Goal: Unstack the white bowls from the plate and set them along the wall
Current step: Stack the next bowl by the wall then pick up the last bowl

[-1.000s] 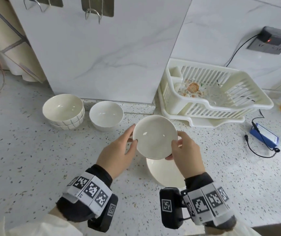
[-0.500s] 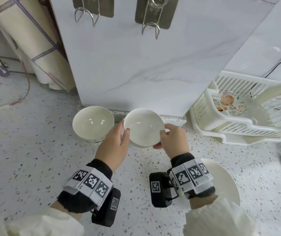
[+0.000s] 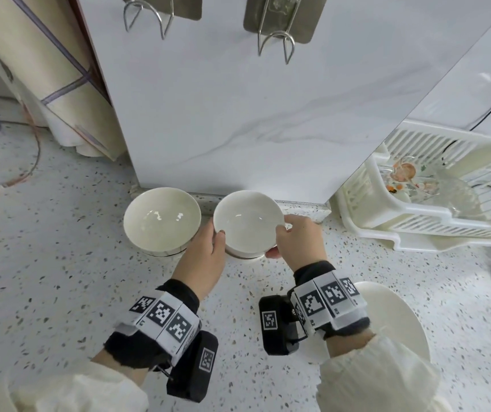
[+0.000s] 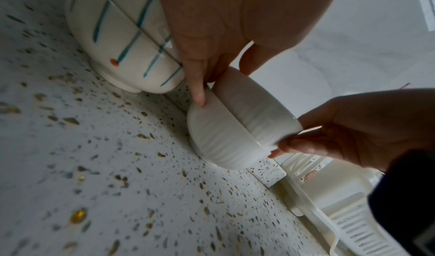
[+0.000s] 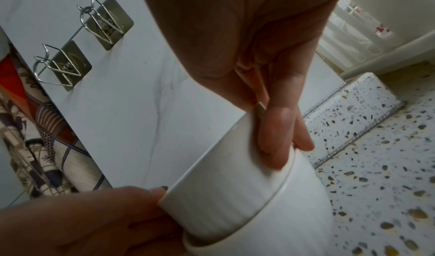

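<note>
Both hands hold one white ribbed bowl [image 3: 248, 224] by its rim, near the wall panel. My left hand [image 3: 213, 242] pinches the left rim and my right hand [image 3: 287, 233] grips the right rim. The held bowl [image 4: 256, 107] sits nested in a second white bowl [image 4: 219, 141] that stands on the counter. In the right wrist view my right hand [image 5: 270, 122] has its thumb over the upper bowl [image 5: 223, 185], above the lower bowl [image 5: 294, 222]. The white plate [image 3: 393, 319] lies bare at the lower right, partly behind my right wrist.
A stack of two bowls with teal stripes [image 3: 162, 218] stands just left, close to my left hand [image 4: 212, 55]. A cream dish rack [image 3: 434, 209] sits to the right. Hooks [image 3: 274, 46] hang on the panel. A rolled mat [image 3: 45, 78] leans at the far left.
The bowl moved from above the plate, left and towards the wall, and came down into the white bowl standing there. Both hands kept their hold.
</note>
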The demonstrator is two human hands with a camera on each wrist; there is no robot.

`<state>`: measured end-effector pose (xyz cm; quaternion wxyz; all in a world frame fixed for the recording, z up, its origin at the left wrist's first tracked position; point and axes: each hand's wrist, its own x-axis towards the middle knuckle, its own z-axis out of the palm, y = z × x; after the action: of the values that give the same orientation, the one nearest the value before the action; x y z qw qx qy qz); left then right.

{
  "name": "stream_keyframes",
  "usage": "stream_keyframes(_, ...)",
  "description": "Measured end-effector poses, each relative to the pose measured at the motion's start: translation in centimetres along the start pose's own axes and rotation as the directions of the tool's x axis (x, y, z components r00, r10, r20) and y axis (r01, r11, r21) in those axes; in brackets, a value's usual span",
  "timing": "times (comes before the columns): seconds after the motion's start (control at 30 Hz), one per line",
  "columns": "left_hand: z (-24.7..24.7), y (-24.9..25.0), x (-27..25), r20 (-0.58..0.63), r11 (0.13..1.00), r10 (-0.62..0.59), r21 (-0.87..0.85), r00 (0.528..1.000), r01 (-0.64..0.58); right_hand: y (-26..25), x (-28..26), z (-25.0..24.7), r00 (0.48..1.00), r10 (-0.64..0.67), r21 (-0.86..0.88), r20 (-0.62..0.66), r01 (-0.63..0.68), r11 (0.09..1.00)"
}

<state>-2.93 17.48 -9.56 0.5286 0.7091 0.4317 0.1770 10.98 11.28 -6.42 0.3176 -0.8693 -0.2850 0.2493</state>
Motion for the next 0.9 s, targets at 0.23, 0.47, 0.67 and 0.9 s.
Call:
stream_keyframes(0.23,0.1,-0.5,0.2,0.003,0.998,-0.060,0.037,0.998,0.060,0.6,0.5,0.8,0.998,0.063,0.041,0.010,-0.064,0.997)
stream_keyframes(0.47,0.3,-0.7,-0.2,0.019,0.996,-0.074,0.051,0.997,0.073,0.5,-0.7,0.0,0.996,0.076,0.117,0.052,-0.082,0.990)
stream_keyframes(0.67,0.7,-0.9,-2.0,0.013,0.996,0.047,0.072,0.999,-0.048,2.0,-3.3,-3.0,0.996,0.013,0.078,0.086,-0.020,0.997)
stream_keyframes(0.9,3.5,1.4,-6.2,-0.074,0.956,0.105,0.282,0.992,-0.081,7.5,-6.8,-9.1,0.998,-0.055,0.061,-0.017,0.056,0.997)
